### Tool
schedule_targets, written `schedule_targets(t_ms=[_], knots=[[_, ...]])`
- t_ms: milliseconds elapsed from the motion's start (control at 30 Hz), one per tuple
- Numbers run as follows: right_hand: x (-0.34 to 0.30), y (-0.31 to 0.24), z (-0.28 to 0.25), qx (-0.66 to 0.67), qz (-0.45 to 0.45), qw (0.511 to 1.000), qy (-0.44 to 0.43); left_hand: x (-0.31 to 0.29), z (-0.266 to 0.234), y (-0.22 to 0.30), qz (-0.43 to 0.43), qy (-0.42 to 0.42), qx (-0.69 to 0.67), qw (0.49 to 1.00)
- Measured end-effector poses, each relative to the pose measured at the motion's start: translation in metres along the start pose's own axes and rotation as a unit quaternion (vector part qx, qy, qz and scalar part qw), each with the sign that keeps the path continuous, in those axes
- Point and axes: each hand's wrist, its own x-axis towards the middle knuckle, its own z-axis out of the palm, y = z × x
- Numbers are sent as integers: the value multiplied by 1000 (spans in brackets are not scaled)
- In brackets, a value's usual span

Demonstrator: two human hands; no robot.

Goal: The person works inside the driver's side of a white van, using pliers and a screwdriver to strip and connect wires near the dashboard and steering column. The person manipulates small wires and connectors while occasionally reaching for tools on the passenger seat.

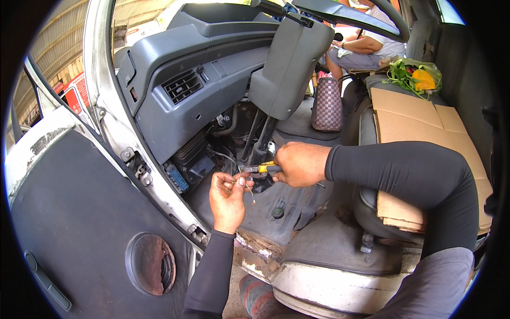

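Observation:
My right hand (302,164) is closed round the handles of yellow-and-dark pliers (264,168), whose jaws point left. Between the thumb and fingers of my left hand (228,202), a thin wire (247,192) is pinched, its loose end hanging down. The plier jaws are at the wire's upper part, just above my left fingertips; whether they grip it is too small to tell. Both hands are over the footwell, below the grey steering column (284,69). Behind them, more wiring (223,155) runs beneath the dashboard.
An open door (95,223) with a round speaker stands at left. Flattened cardboard (419,125) covers the seat, with a bag of greens and something yellow (422,78) behind it. A checkered bag (326,103) sits beyond the column. Another person (366,45) is at the far side.

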Motion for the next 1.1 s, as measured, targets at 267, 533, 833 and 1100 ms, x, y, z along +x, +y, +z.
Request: schedule_targets(t_ms=[267,533,833,1100], knots=[[5,5,5,3,-12,1000,28,-6,1,2,-4,-27,-27,999],[-4,4,-6,5,66,995,-69,-4,-9,11,3,-51,-153,987],[0,9,-8,4,79,991,-108,2,-13,10,43,-52,-42,997],[5,12,-11,234,166,957,-32,6,5,18,9,12,-15,1000]])
